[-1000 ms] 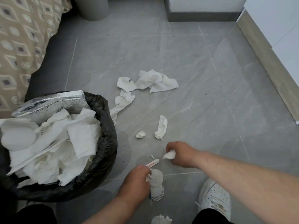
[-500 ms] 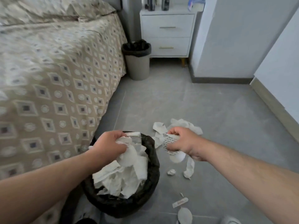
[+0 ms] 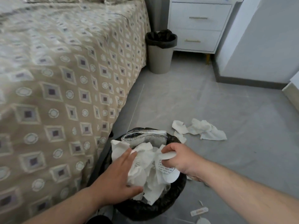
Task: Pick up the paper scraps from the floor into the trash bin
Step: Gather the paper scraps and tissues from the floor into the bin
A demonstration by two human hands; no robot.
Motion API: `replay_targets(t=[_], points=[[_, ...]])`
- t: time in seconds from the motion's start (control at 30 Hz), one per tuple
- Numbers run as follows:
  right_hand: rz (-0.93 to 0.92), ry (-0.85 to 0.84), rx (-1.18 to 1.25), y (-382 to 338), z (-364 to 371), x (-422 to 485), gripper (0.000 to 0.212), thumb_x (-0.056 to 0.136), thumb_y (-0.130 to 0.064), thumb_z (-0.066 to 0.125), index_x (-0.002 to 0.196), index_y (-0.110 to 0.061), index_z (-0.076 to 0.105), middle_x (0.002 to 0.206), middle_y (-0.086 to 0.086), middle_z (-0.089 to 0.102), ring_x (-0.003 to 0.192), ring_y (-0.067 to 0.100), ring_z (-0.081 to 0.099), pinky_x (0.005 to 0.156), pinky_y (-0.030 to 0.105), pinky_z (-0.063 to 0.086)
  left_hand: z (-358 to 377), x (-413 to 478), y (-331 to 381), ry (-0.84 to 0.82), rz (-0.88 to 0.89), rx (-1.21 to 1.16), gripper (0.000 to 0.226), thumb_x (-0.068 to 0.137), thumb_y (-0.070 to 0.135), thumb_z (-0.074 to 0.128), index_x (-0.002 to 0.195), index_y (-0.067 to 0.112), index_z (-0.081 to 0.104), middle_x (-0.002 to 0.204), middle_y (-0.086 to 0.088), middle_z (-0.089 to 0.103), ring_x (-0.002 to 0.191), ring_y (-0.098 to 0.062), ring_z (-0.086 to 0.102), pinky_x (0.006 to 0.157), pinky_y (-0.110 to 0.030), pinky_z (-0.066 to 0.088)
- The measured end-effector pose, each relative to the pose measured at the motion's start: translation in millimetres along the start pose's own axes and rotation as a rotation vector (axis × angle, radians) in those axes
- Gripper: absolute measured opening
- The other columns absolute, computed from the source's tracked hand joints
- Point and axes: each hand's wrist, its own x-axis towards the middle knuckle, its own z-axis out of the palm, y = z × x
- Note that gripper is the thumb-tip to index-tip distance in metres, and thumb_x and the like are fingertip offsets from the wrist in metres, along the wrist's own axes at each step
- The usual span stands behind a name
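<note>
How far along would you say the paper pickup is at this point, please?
Done: the trash bin is heaped with paper. In hand: the right hand holds white scraps over the bin, while the left hand presses flat on that paper. Left: crumpled tissues on the floor beyond the bin and a small strip beside it.

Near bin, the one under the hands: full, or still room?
Full: paper is heaped above the rim of the bin, a foil pouch sticks up at the back, and the left hand lies flat on the heap.
</note>
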Motion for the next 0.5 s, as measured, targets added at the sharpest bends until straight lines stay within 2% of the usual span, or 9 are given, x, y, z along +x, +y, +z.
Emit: replay_targets(t=[0.1, 0.17, 0.23, 0.3, 0.37, 0.5], points=[[-0.016, -0.04, 0.004, -6.3, 19.2, 8.4, 0.036, 0.072, -0.017, 0.079, 0.102, -0.027, 0.061, 0.11, 0.005, 0.066, 0.094, 0.016, 0.063, 0.085, 0.029, 0.052, 5.7, -3.9, -8.1, 0.118, 0.053, 0.025, 0.109, 0.066, 0.075, 0.049, 0.15, 0.028, 0.0, 0.153, 0.015, -0.014, 0.14, 0.002, -0.007, 0.11, -0.011, -0.003], [-0.062, -0.044, -0.212, -10.5, 22.7, 12.8, 0.047, 0.075, -0.027, 0.076, 0.118, -0.025, 0.058, 0.12, 0.001, 0.059, 0.106, 0.017, 0.06, 0.087, 0.025, 0.048, 5.4, -4.9, -14.5, 0.197, 0.096, 0.058, 0.105, 0.065, 0.072, 0.056, 0.149, 0.023, 0.018, 0.155, 0.01, 0.006, 0.141, -0.004, 0.012, 0.11, -0.011, 0.003], [-0.177, 0.004, -0.5, -13.6, 17.9, 11.9, 0.051, 0.078, -0.029, 0.066, 0.127, -0.023, 0.053, 0.127, -0.001, 0.051, 0.115, 0.018, 0.054, 0.091, 0.023, 0.042, -0.1, -8.3, -18.9, 0.264, 0.125, 0.053, 0.1, 0.065, 0.069, 0.06, 0.147, 0.022, 0.026, 0.153, 0.007, 0.02, 0.138, -0.007, 0.022, 0.11, -0.016, 0.01], [-0.342, 0.051, -0.66, -12.7, 10.0, 8.4, 0.048, 0.08, -0.022, 0.056, 0.128, -0.021, 0.052, 0.128, 0.0, 0.048, 0.119, 0.021, 0.048, 0.098, 0.027, 0.041, -6.0, -12.6, -21.2, 0.307, 0.157, 0.035, 0.097, 0.068, 0.064, 0.06, 0.148, 0.025, 0.022, 0.155, 0.008, 0.019, 0.141, -0.001, 0.016, 0.111, -0.018, 0.012], [-0.433, 0.031, -0.764, -8.2, 5.8, 4.1, 0.048, 0.081, -0.022, 0.052, 0.129, -0.022, 0.05, 0.129, -0.001, 0.046, 0.121, 0.022, 0.045, 0.102, 0.032, 0.04, -8.3, -15.2, -24.9, 0.326, 0.161, 0.04, 0.095, 0.071, 0.06, 0.058, 0.149, 0.025, 0.018, 0.156, 0.008, 0.017, 0.143, -0.002, 0.01, 0.114, -0.019, 0.01], [-0.379, -0.196, -0.955, 8.6, 16.1, -3.2, 0.065, 0.079, -0.041, 0.062, 0.137, -0.025, 0.037, 0.136, 0.0, 0.039, 0.126, 0.025, 0.038, 0.103, 0.04, 0.041, 3.0, -14.8, -34.6, 0.245, 0.129, 0.12, 0.098, 0.072, 0.069, 0.053, 0.149, 0.021, 0.018, 0.154, 0.0, 0.024, 0.144, -0.012, 0.014, 0.115, -0.03, 0.009]])
